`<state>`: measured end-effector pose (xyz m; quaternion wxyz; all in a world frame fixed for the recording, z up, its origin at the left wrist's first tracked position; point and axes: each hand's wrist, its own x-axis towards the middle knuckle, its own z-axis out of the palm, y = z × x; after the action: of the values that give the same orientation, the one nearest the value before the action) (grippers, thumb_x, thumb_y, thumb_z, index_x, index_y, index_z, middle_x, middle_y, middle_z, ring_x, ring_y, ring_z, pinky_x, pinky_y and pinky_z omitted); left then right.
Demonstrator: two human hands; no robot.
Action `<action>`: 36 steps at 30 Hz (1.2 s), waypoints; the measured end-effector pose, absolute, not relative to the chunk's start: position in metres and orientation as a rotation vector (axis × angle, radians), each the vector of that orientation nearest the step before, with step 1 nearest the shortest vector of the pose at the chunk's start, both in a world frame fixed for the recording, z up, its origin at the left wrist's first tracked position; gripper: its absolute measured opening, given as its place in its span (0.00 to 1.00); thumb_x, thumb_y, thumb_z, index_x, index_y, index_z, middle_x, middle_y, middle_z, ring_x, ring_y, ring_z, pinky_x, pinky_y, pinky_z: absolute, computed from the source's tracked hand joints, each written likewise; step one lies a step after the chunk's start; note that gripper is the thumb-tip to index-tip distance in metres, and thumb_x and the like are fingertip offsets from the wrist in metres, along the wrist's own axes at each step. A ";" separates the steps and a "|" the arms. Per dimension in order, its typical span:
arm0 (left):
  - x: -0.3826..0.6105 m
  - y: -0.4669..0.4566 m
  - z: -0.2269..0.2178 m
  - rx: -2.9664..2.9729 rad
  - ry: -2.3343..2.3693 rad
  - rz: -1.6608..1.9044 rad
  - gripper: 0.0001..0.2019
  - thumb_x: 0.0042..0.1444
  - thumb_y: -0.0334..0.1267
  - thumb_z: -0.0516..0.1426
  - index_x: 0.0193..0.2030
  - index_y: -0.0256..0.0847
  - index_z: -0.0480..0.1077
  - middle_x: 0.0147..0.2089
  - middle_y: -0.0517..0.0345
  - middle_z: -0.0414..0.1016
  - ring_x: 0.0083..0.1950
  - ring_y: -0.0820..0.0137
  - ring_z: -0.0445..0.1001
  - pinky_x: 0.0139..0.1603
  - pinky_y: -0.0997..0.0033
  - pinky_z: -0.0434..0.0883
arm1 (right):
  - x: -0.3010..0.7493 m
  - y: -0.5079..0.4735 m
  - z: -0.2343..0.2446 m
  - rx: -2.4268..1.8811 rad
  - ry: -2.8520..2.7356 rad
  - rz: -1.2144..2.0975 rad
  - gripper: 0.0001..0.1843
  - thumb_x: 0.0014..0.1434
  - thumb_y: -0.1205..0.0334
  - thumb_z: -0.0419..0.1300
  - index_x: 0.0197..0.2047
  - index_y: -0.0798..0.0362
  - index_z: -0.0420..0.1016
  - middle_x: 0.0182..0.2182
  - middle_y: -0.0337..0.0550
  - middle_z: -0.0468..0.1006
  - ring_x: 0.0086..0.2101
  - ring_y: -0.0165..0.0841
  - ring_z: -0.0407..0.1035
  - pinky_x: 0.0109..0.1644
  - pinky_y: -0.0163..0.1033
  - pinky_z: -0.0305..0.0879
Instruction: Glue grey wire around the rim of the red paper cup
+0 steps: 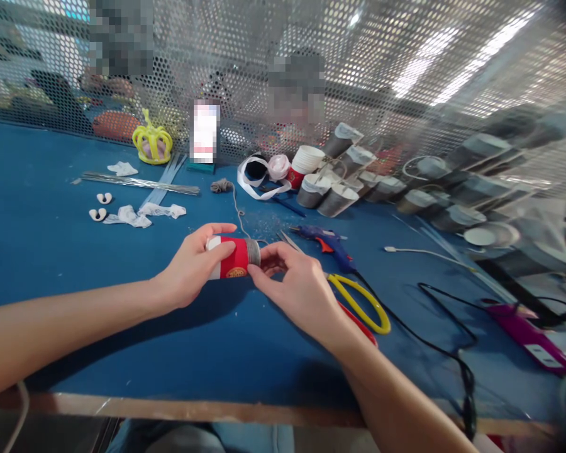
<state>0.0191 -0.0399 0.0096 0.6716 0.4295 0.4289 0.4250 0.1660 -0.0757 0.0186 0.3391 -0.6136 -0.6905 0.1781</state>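
My left hand (pixel 191 267) is wrapped round a red and white paper cup (pixel 233 258) lying on its side just above the blue table (pixel 122 340). Grey yarn covers the cup's right end. My right hand (pixel 297 286) pinches that grey-wound end between thumb and fingers. A strand of grey yarn (pixel 238 211) runs from the cup up to a small grey bundle (pixel 221 185) farther back on the table.
A blue glue gun (pixel 327 239), yellow-handled scissors (pixel 358 302) and a black cord (pixel 443 346) lie to the right. Many grey-wrapped cups (pixel 339 189) are heaped at the back right. A yellow crown (pixel 152 143), metal rods (pixel 141 182) and white scraps (pixel 132 215) lie at the left. Behind a mesh screen sit other people.
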 end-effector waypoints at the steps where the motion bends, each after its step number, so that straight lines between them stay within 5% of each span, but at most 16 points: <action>1: 0.019 -0.040 0.009 0.984 0.962 0.959 0.16 0.50 0.29 0.54 0.47 0.35 0.64 0.30 0.58 0.72 0.25 0.76 0.69 0.25 0.80 0.67 | 0.165 -0.076 0.019 -1.605 -1.800 0.461 0.01 0.47 0.66 0.58 0.27 0.53 0.68 0.22 0.37 0.73 0.24 0.28 0.67 0.29 0.34 0.63; 5: 0.017 -0.038 0.005 1.059 0.946 0.963 0.16 0.50 0.30 0.54 0.48 0.36 0.64 0.30 0.60 0.70 0.26 0.76 0.69 0.26 0.79 0.68 | 0.165 -0.076 0.019 -1.628 -1.781 0.484 0.02 0.47 0.65 0.58 0.26 0.51 0.66 0.22 0.37 0.71 0.24 0.29 0.65 0.29 0.35 0.62; 15: 0.012 -0.044 0.001 1.497 0.783 1.018 0.18 0.50 0.33 0.56 0.49 0.38 0.64 0.36 0.59 0.71 0.30 0.77 0.66 0.31 0.80 0.66 | 0.186 -0.063 0.026 -1.468 -1.458 1.157 0.12 0.47 0.54 0.59 0.26 0.54 0.65 0.21 0.34 0.67 0.24 0.26 0.61 0.29 0.34 0.58; 24: 0.012 -0.034 0.007 1.010 0.674 0.865 0.19 0.53 0.39 0.56 0.52 0.40 0.62 0.29 0.60 0.70 0.23 0.77 0.67 0.21 0.81 0.64 | 0.187 -0.076 0.043 -1.478 -1.892 0.845 0.07 0.51 0.60 0.58 0.26 0.52 0.66 0.24 0.35 0.70 0.26 0.28 0.63 0.31 0.33 0.60; 30: 0.012 -0.039 0.000 1.185 0.637 0.897 0.15 0.53 0.38 0.56 0.48 0.40 0.65 0.30 0.60 0.71 0.25 0.78 0.68 0.24 0.82 0.65 | 0.193 -0.074 0.045 -1.515 -1.838 0.484 0.10 0.58 0.56 0.51 0.34 0.52 0.70 0.32 0.42 0.75 0.35 0.33 0.68 0.39 0.37 0.62; 36: 0.012 -0.040 -0.004 1.415 0.597 0.917 0.12 0.55 0.38 0.54 0.46 0.39 0.67 0.33 0.58 0.73 0.29 0.75 0.70 0.29 0.79 0.66 | 0.184 -0.071 0.034 -1.404 -1.968 0.561 0.15 0.62 0.57 0.45 0.40 0.52 0.70 0.40 0.45 0.74 0.43 0.34 0.67 0.48 0.40 0.60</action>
<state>0.0118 -0.0399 -0.0038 0.6260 0.6168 0.2603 0.3999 0.1839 -0.0714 0.0336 0.3240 -0.5353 -0.7502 0.2139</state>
